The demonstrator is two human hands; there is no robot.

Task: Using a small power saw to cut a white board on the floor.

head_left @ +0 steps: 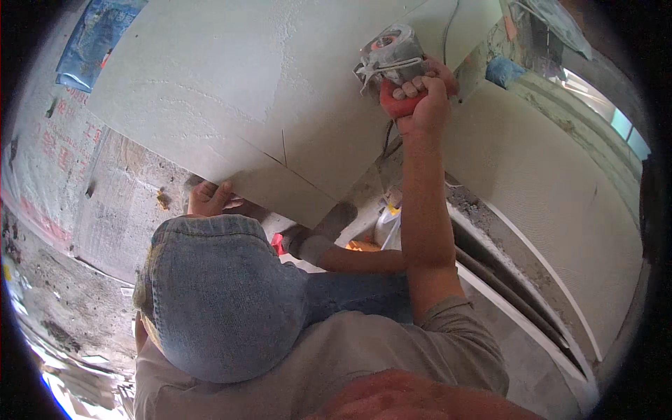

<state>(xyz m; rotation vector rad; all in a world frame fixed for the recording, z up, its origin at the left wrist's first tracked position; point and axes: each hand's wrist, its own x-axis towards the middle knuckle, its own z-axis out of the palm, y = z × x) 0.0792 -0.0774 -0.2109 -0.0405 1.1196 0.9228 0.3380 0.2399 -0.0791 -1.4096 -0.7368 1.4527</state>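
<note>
My right hand, arm stretched forward, is closed round the red handle of a dusty handheld power cutter with a rounded grey housing and a pale string tied round it. The cutter sits on a large light-grey tile. Dark thin lines run across the tile, two of them meeting near its front corner. At the tile's near left edge my left hand grips the rim, with thumb up and fingers curled. A rounded faded-denim shape hides most of my left arm. The cutter's blade cannot be seen.
A black cord hangs by the tile's right edge. Another pale panel leans at the right, beside long white strips. A bare limb with a grey band lies below the tile. A blue packet is at far left, near printed sheeting.
</note>
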